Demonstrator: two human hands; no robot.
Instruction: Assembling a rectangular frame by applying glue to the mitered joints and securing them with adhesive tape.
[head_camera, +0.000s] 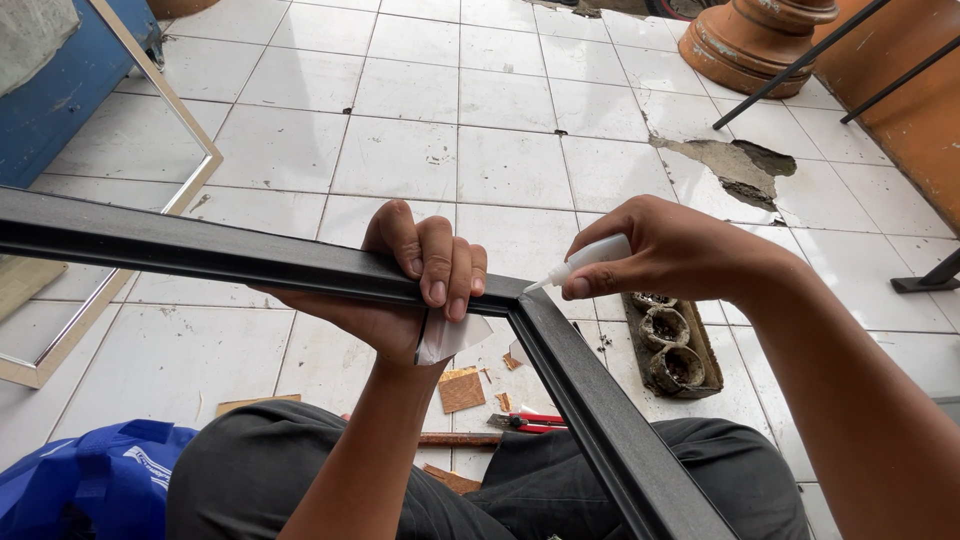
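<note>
A person seated on a white tiled floor (400, 150) works at the mitred corner of a dark frame (250, 255), seen from above over the knees. The left hand (415, 275) is clamped around the frame's long top rail just short of the corner, fingers curled over its upper face and thumb underneath, with a scrap of white paper (452, 335) pinched against the rail's underside below the knuckles. The right hand (670, 250) is closed on a small white glue bottle (590, 258), held between thumb and fingers, its pointed nozzle tipped down to the corner joint just beside the left fingertips; whether the tip actually touches the joint cannot be told. From that joint the second rail runs down and away toward the person's right knee, crossing dark trousers (270, 480). Below the gripped corner, on the tiles between the legs, lie small brown wood offcuts (461, 388) and a red-handled tool (530, 422), partly hidden by the frame. Just under the right hand sits a grimy tray of three cup-shaped moulds (668, 345). Beyond the hands a patch of broken tile (735, 165) shows bare cement, near a terracotta pedestal base (760, 40). Off past the left wrist leans a pale light-coloured frame (120, 250), and a blue bag (90, 480) lies beside the left knee.
</note>
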